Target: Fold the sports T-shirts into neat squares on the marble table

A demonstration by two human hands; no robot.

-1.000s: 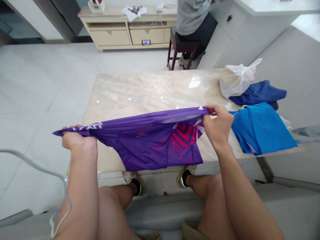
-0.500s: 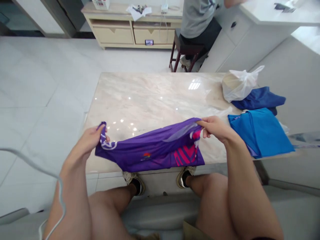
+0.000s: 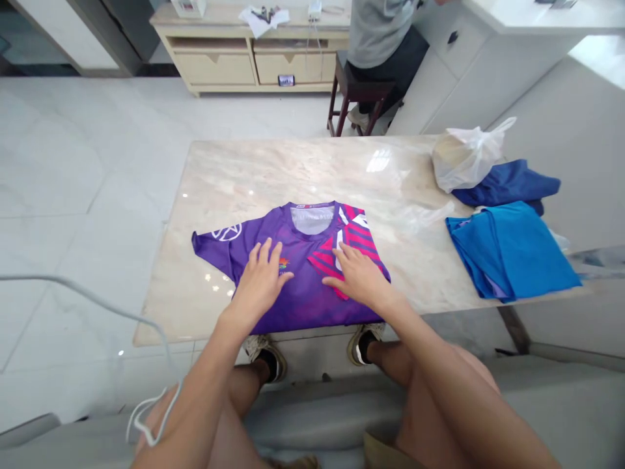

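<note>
A purple T-shirt (image 3: 303, 299) with pink stripes lies spread on the marble-patterned table (image 3: 273, 166), its neckline pointing away from me. Its left sleeve sticks out with a white ring print, while the striped right sleeve is folded in across the chest. My left hand (image 3: 261, 280) rests on or just over the shirt's chest beside a small colourful logo, fingers spread. Over the striped part, my right hand (image 3: 359, 277) is likewise open, palm down. The shirt's lower edge lies along the table's near edge.
At the table's right end are a folded bright blue garment (image 3: 532, 251), a dark blue cloth (image 3: 512, 184) and a tied white plastic bag (image 3: 466, 159). A white cable (image 3: 97, 303) hangs at left. Beyond, a person (image 3: 378, 32) sits on a dark stool (image 3: 364, 88).
Both hands have let go of the shirt's shoulder ends and moved inward over its chest. The shirt, held stretched and bunched before, now lies flat on the table.
</note>
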